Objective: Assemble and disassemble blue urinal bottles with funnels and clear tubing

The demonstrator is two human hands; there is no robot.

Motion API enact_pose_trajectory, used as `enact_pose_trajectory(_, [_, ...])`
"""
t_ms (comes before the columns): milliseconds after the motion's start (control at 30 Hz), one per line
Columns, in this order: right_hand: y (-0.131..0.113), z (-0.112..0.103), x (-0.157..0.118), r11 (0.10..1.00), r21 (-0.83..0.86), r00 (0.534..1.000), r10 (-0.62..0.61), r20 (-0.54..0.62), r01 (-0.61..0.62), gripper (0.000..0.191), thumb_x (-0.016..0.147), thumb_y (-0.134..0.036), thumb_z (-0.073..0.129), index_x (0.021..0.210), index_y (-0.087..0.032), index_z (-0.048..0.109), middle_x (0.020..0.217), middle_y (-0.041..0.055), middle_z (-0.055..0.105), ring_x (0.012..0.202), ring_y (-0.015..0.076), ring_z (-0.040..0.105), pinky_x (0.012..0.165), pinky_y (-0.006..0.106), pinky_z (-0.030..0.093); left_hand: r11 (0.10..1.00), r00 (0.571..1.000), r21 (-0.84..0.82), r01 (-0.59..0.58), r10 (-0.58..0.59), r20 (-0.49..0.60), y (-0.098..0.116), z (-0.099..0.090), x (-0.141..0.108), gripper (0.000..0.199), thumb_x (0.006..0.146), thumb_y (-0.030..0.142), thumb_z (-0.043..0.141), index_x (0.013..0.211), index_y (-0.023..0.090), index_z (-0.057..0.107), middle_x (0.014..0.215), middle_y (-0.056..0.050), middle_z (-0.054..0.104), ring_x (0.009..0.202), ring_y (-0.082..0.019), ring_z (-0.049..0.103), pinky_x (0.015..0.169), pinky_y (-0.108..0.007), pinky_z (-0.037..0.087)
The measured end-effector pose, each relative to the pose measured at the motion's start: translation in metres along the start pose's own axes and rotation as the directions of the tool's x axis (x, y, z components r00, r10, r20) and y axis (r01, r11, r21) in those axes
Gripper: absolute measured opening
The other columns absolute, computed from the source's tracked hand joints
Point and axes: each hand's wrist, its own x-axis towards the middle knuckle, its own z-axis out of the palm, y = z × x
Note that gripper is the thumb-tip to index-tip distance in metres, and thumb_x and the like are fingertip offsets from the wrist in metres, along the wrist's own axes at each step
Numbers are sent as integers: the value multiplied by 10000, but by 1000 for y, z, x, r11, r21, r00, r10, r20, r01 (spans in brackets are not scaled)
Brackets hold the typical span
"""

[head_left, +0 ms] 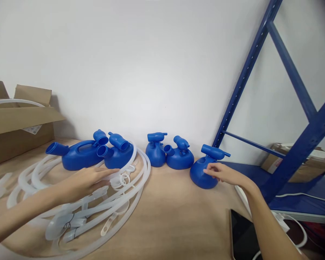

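Above a heap of clear plastic tubing [124, 206] on the left half of the table, my left hand [89, 181] reaches with its fingers stretched out, near small white plastic rings [124, 179]. On the right, my right hand [219, 172] is at the rightmost blue bottle [202, 175], its fingers curled in front of the bottle's upper side; what they hold, if anything, is hidden. Two more blue bottles [180, 159] stand left of it by the wall. Behind the tubing are another two blue bottles [82, 157], with wide open spouts.
An open cardboard box [21, 137] sits at the far left. A phone [243, 234] lies near the right edge of the wooden table [170, 216]. Beyond that edge rises a blue metal rack [243, 83] with cartons and a white cable.
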Motion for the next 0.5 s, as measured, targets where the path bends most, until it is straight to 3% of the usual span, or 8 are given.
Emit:
enact_pose_trajectory(67, [11,-4,9,983,-115,975,122,-187,-145,540,891,-723,540,929,-201,673,886,114,717,834,297,692,765,426,559,999,999,-17,-50,50,-16,10,6,6,530,1044,447,342,1532,341,522,1309,-75,721,1059,-289,692,857,-353,511])
enact_pose_trajectory(133, [16,1,18,930,-189,900,231,-370,-316,613,932,-732,424,1132,-209,672,1105,172,723,1023,380,692,897,535,536,1000,999,-8,-22,22,-24,23,7,13,548,1057,421,282,1546,314,506,1325,-91,709,1075,-300,683,868,-378,511])
enact_pose_trajectory(200, [20,11,25,881,-211,831,285,-478,-423,723,947,-746,340,1389,-225,577,1346,220,630,1219,453,618,981,617,481,999,999,27,29,-29,18,32,9,18,545,1048,425,300,1512,290,551,1304,-111,716,1090,-325,684,890,-414,512])
enact_pose_trajectory(267, [23,22,31,868,-243,829,278,-486,-434,769,959,-734,303,1529,-244,463,1455,246,536,1317,486,544,1018,634,445,997,991,61,53,-60,123,35,14,18,521,1020,413,369,1471,287,597,1264,-127,732,1103,-358,684,913,-456,510])
enact_pose_trajectory(333, [27,29,34,868,-279,852,255,-458,-410,736,974,-704,299,1552,-272,442,1445,240,536,1322,485,534,1035,613,430,998,970,58,38,-51,237,32,18,14,514,976,384,447,1454,296,615,1231,-137,739,1105,-375,684,932,-483,507])
enact_pose_trajectory(433, [32,31,35,879,-286,867,232,-441,-381,673,995,-679,239,1472,-288,510,1342,217,603,1269,469,564,1006,598,441,999,949,-29,17,-7,314,22,19,6,544,911,352,522,1442,301,629,1260,-126,727,1150,-358,668,978,-457,505])
enact_pose_trajectory(500, [35,26,32,884,-284,869,223,-442,-371,648,999,-674,209,1322,-268,596,1218,202,653,1200,456,598,954,597,463,996,941,-89,33,-1,339,16,17,2,563,885,362,549,1440,306,630,1278,-112,722,1191,-342,652,1003,-429,502])
